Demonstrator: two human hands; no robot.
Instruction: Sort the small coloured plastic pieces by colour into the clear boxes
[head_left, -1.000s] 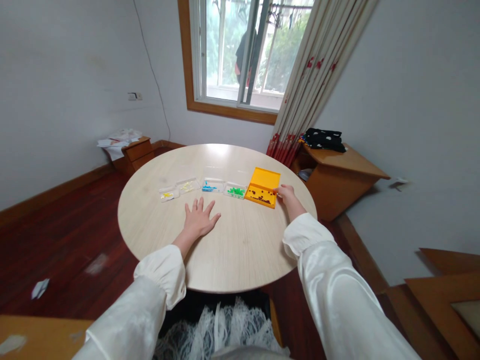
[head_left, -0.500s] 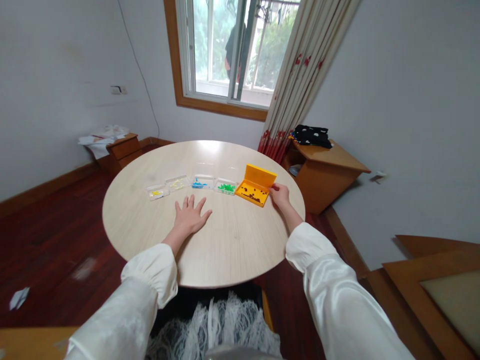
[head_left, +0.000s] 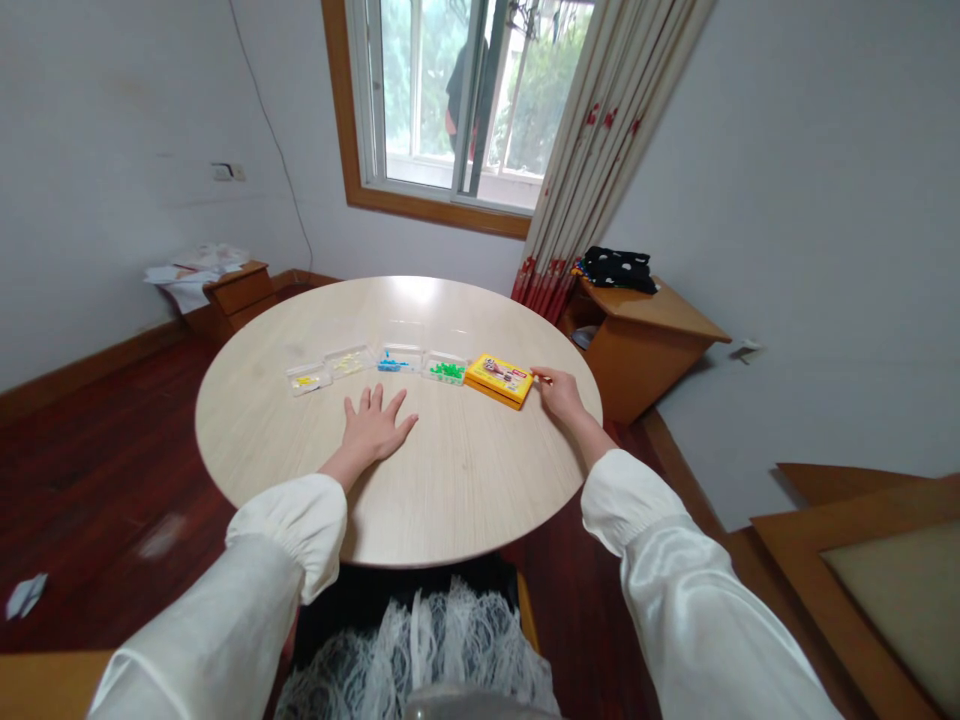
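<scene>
On the pale round table (head_left: 450, 480), a yellow flat box (head_left: 501, 380) lies with its printed lid down. My right hand (head_left: 561, 395) is at the box's right edge, fingers curled and fingertips against the lid's corner; their undersides are hidden. My left hand (head_left: 373, 425) rests palm down on the tabletop, fingers spread, holding nothing. Beyond it stand clear plastic boxes in a row: one with green pieces (head_left: 448, 371), one with blue pieces (head_left: 393, 362), one with pale yellow pieces (head_left: 349, 362), and one with bright yellow pieces (head_left: 307, 382). The green one sits beside the yellow box.
A wooden cabinet (head_left: 645, 345) with a dark spotted cloth (head_left: 619, 268) on top stands behind the table's right side. Papers (head_left: 196, 265) cover a small cabinet at the left. A curtain (head_left: 592, 140) hangs beside the window. A wooden chair (head_left: 847, 500) is at the right.
The yellow box's lid has swung down, hiding the dark pieces inside. My right hand has stayed at the box's right side. My left hand remains flat on the table.
</scene>
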